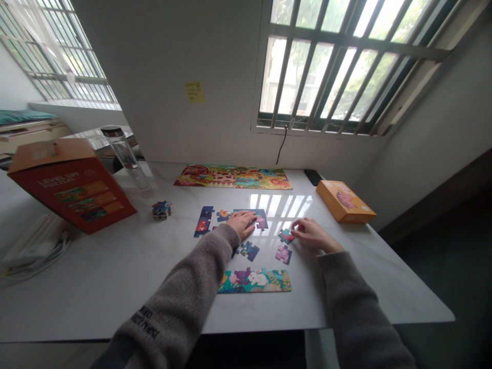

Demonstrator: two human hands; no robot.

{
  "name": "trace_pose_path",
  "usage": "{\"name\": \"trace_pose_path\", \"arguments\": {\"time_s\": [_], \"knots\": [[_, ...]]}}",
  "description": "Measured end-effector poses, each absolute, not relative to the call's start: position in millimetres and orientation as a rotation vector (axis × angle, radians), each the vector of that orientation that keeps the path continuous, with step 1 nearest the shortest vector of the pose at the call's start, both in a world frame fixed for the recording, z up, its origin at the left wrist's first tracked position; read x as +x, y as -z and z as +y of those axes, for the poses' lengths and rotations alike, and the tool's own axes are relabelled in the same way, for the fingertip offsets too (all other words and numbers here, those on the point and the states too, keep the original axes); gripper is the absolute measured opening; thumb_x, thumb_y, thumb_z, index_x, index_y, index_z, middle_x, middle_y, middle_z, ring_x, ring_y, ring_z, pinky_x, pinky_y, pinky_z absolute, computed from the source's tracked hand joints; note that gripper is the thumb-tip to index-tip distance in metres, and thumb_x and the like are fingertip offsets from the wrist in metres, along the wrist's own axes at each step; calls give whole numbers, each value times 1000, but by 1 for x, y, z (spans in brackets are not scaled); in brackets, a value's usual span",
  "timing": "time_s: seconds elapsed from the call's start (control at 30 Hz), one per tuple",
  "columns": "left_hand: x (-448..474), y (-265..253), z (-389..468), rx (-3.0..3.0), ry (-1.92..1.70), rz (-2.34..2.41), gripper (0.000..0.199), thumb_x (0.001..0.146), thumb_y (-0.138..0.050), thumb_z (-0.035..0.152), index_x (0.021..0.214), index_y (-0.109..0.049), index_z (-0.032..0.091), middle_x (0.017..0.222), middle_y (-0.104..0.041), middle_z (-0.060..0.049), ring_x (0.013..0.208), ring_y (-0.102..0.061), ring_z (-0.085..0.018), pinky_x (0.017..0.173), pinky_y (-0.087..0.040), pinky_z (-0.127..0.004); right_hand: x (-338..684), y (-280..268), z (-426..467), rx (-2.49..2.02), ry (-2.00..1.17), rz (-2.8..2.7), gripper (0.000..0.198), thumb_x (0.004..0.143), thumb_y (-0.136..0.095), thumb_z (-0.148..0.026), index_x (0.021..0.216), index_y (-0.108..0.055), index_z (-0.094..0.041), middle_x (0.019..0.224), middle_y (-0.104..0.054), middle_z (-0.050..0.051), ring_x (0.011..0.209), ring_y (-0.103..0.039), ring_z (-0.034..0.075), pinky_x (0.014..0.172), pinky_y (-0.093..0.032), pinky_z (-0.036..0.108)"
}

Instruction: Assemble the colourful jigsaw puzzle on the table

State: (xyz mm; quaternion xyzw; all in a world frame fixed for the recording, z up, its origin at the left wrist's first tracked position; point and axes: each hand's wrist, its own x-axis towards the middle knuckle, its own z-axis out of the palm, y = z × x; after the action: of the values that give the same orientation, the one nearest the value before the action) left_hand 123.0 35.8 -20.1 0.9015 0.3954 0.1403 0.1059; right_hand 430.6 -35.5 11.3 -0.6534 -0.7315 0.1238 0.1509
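Observation:
My left hand lies flat over the partly joined jigsaw puzzle in the middle of the table, fingers stretched out and hiding some of it. To the right, my right hand has its thumb and forefinger closed at the edge of a teal and red puzzle piece. Just below is a pink puzzle piece with round eye shapes. Dark blue pieces lie below my left hand, partly behind the sleeve. A joined strip with a white animal lies nearest me. Left of my hand stands a dark blue edge section.
A finished farm puzzle lies at the back. Left are a stack of pieces, a large red-orange box, a glass bottle and a white cable. Right are an orange box and a black phone.

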Motion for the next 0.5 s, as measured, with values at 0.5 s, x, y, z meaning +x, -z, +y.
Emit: {"name": "trace_pose_path", "arguments": {"time_s": [0.5], "knots": [[119, 22, 44, 2612, -447, 1103, 41, 94, -52, 31, 133, -59, 21, 149, -54, -7, 139, -45, -26, 119, -32, -45, 391, -3, -45, -1929, -260, -2183, 24, 78, -71, -36, 96, -64, -22, 102, -63, 7, 98, -56, 24, 84, -40, 35]]}}
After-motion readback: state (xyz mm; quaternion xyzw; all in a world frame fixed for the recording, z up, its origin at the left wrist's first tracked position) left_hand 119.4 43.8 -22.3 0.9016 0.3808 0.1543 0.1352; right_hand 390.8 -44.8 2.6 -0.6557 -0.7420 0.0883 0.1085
